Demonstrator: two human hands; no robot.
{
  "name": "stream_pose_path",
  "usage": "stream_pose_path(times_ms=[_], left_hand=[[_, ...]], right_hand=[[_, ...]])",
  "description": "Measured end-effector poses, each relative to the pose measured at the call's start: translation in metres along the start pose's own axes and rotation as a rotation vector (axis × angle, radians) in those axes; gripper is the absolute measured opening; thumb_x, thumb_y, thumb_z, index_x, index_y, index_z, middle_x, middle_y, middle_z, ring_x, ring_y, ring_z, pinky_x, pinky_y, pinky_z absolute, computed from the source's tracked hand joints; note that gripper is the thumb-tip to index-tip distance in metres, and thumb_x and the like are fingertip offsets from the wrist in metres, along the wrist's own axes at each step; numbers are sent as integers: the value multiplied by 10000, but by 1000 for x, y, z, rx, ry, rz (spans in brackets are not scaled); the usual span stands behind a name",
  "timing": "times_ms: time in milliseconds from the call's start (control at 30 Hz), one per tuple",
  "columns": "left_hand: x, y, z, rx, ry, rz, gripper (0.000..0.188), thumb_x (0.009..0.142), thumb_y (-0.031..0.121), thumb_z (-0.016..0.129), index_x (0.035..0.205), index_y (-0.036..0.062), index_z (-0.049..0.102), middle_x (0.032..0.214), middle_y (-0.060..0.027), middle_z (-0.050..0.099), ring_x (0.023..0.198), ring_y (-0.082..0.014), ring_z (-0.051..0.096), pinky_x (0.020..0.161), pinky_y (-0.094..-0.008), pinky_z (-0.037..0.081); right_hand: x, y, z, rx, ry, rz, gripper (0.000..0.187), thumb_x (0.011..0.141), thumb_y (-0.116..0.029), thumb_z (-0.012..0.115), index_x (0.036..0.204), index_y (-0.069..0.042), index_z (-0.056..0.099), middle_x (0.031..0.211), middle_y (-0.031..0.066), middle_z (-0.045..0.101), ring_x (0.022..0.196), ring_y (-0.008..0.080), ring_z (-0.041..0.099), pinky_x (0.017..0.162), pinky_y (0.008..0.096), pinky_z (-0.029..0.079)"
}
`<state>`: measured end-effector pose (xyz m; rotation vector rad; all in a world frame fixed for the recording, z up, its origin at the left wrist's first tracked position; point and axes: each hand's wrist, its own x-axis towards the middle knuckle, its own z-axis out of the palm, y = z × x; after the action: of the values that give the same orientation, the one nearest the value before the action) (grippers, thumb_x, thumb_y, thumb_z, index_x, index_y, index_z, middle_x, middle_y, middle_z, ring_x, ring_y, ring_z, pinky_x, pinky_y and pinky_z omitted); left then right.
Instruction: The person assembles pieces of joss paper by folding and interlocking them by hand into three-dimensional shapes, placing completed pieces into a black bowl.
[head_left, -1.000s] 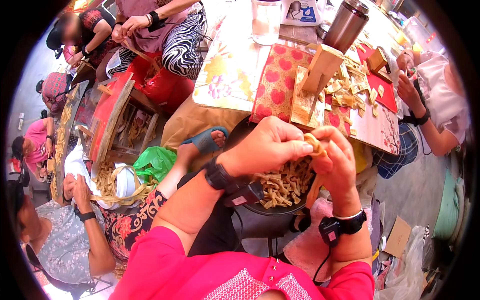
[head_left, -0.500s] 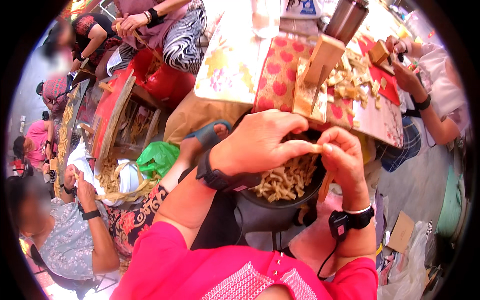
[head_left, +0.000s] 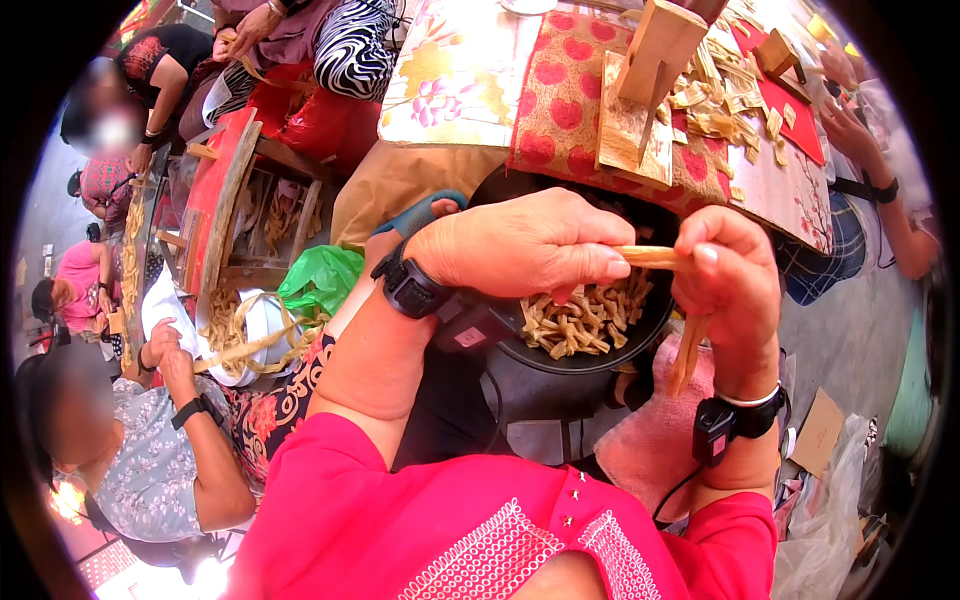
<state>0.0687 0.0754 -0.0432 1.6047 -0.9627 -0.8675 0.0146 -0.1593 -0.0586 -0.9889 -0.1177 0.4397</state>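
Note:
A tan, pliable strip (head_left: 655, 257) is stretched between my two hands. My left hand (head_left: 535, 245), back upward, pinches one end between thumb and fingers. On the other side, my right hand (head_left: 735, 280) closes round the strip with bent fingers, and a tail of it hangs below the palm. Under my hands stands a dark round pan (head_left: 652, 348), partly hidden by my left hand and wrist. Short, folded or knotted tan pieces (head_left: 580, 325) are heaped in it.
Ahead is a table with a red-spotted cloth (head_left: 550, 110), a wooden stand (head_left: 635, 135) and loose tan strips (head_left: 715, 115). A pink towel (head_left: 650, 440) lies below my right hand. At left are a green bag (head_left: 318, 280), a white bucket (head_left: 262, 335) and co-workers handling strips.
My hands have drawn apart, so a longer stretch of the strip shows between them. My right hand has moved right, and the view has shifted slightly.

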Motion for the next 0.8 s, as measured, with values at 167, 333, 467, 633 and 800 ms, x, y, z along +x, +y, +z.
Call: stream_pose_path(times_ms=[167,333,467,633,800], left_hand=[[6,-17,-2,-201,153,-87,276,951,289,528,829,43,553,644,36,493,533,-44,468,494,-200,387],[20,-22,14,-220,136,-171,249,939,269,546,886,30,594,672,37,514,580,-41,503,506,-199,432],[32,-19,26,-9,57,-247,236,902,231,583,860,4,633,633,7,577,603,-48,535,554,-237,454],[29,-17,24,199,-141,-97,394,816,247,671,1130,15,620,902,-97,664,836,-150,612,728,-309,495],[21,-13,11,-470,89,140,746,786,319,715,1369,-6,383,1286,-110,512,1186,-191,484,1022,-355,359]], right_hand=[[4,4,-5,447,-133,-175,411,825,-114,522,1195,60,474,810,113,584,637,195,586,528,269,476],[11,-6,-19,74,-168,-372,289,891,-156,532,1107,36,535,888,106,587,775,172,573,680,237,457],[15,1,-18,-233,93,-566,233,959,-216,490,939,-4,586,836,51,571,656,98,460,607,213,381],[9,-8,3,309,-34,-321,344,1012,-320,352,1048,-40,549,681,-31,465,503,37,367,460,193,341],[11,6,8,352,-355,102,429,1003,-406,313,1019,-32,522,580,-20,401,417,51,338,339,203,266]])
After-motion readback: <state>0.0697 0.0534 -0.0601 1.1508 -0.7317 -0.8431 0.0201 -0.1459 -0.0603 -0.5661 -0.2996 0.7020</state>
